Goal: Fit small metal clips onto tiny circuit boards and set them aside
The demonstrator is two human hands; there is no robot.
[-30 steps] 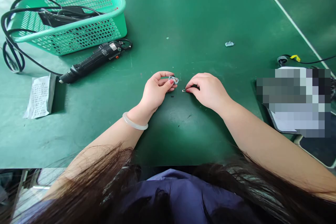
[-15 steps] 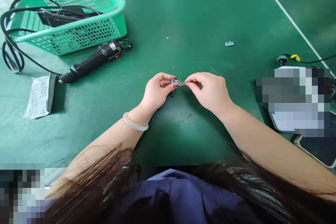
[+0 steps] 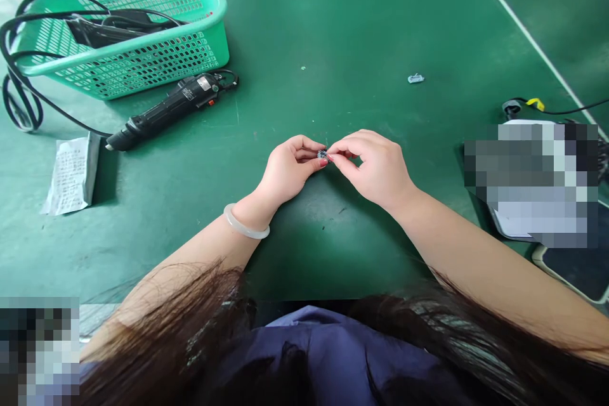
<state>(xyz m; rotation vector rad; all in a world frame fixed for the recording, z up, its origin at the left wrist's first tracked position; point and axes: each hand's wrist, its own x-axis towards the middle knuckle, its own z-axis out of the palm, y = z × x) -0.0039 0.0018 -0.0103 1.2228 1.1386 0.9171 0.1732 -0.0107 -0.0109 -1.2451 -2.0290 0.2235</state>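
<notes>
My left hand [image 3: 288, 170] pinches a small clear plastic part [image 3: 322, 154] between thumb and fingertips, just above the green table mat [image 3: 333, 44]. My right hand [image 3: 373, 165] meets it from the right, fingertips pressed against the same part; a tiny metal piece seen earlier between its fingers is hidden now. Both hands touch at the part, in the middle of the mat. A pale bangle [image 3: 245, 226] sits on my left wrist.
A black electric screwdriver [image 3: 164, 110] lies to the left, its cable looping to a green plastic basket [image 3: 128, 25] at the back left. A folded paper [image 3: 72, 172] lies at the left edge. Another small clear part [image 3: 415, 78] rests farther back right. A yellow-tagged cable [image 3: 535, 104] lies at the right.
My right hand lifted a tiny metal piece off the mat and brought it left to the clear part in my left hand; the fingertips now meet.
</notes>
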